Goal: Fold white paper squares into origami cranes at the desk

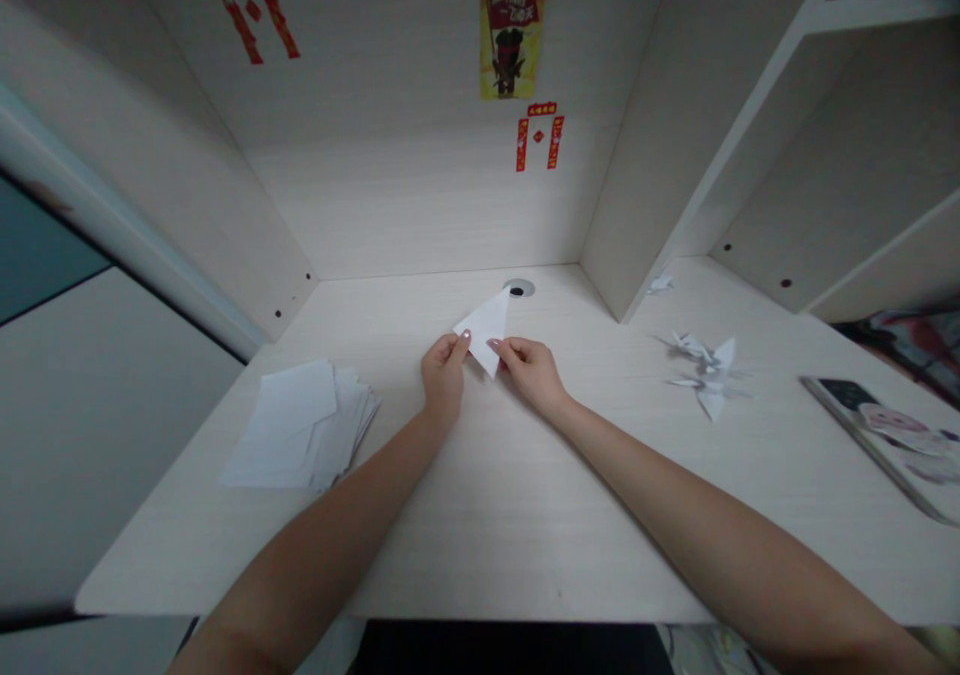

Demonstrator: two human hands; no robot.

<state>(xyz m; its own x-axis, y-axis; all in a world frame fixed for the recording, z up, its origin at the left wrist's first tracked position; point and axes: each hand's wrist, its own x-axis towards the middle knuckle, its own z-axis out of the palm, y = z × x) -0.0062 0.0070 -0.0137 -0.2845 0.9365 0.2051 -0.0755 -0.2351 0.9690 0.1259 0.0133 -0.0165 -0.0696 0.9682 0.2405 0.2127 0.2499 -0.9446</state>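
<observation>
Between my two hands is a small piece of white paper [486, 327], folded to a pointed shape with one tip towards the back of the desk. My left hand [445, 370] pinches its left edge, thumb on top. On the lower right edge, my right hand [531, 367] grips the paper between thumb and fingers. The fingers under the paper are partly hidden. To the left of my left forearm lies a loose stack of white paper sheets [289, 425]. Several folded white paper cranes [709, 370] sit to the right of my right hand.
The pale desk [480, 515] has a round cable hole [519, 289] at the back. A small white paper piece [660, 284] lies by the upright divider [637, 155]. At far right is a flat item with a cartoon cover [892, 435]. Red and yellow stickers [514, 30] are on the back panel.
</observation>
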